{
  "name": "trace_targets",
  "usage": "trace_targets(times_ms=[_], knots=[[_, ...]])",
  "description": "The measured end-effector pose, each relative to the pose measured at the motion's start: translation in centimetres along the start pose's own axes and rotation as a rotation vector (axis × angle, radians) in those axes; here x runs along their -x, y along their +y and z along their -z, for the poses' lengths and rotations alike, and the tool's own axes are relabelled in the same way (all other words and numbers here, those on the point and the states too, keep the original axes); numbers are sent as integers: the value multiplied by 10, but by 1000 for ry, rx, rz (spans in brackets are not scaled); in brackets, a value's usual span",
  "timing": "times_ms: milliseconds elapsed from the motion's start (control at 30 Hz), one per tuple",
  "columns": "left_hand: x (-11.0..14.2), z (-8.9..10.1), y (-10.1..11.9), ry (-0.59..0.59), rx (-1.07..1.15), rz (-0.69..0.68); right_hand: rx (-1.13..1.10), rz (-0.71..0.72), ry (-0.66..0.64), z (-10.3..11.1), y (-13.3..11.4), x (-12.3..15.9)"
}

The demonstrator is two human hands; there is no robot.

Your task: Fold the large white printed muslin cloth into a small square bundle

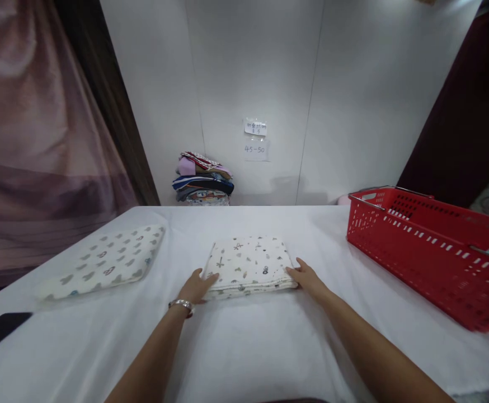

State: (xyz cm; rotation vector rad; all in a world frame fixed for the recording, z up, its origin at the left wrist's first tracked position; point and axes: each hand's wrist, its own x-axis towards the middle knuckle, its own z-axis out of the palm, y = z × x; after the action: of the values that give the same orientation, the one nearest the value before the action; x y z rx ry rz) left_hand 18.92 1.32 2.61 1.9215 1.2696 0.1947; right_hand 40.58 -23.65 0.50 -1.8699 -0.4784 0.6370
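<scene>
A folded white cloth (248, 262) with small grey and brown prints lies flat in front of me on the white-covered table. My left hand (194, 285), with a bracelet on the wrist, grips its near left corner, thumb on top and fingers along the side. At the near right corner my right hand (305, 276) pinches the cloth's edge, thumb over the top. The layered folds show along the near edge. Fingers under the cloth are hidden from view.
Left on the table (248, 347) lies another folded white cloth (110, 258) with grey prints. A dark flat object (1, 330) sits at the left edge. A red basket (412, 252) stands at right. Behind the far edge is a fabric stack (205, 182) by the wall.
</scene>
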Motion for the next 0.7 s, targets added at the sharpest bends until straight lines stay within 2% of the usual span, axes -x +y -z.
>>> trace_targets(times_ms=[67, 133, 233, 300, 433, 600, 700], knots=[[6, 1, -2, -88, 138, 54, -75, -73, -23, 3, -7, 1], [10, 0, -5, -104, 235, 51, -143, -129, -72, 6, -11, 0], [13, -5, -12, -74, 335, 17, -195, -174, -196, 8, -12, -2], [14, -9, -15, -28, 364, -4, -219, -193, -222, 9, -11, -3], [15, -13, -16, 63, 393, -31, -206, -200, -157, 6, -8, 0], [14, -16, -20, 92, 422, -67, -212, -187, -96, 1, -10, 8], [13, -18, -23, 121, 455, -102, -244, -152, 2, -4, -9, 9]])
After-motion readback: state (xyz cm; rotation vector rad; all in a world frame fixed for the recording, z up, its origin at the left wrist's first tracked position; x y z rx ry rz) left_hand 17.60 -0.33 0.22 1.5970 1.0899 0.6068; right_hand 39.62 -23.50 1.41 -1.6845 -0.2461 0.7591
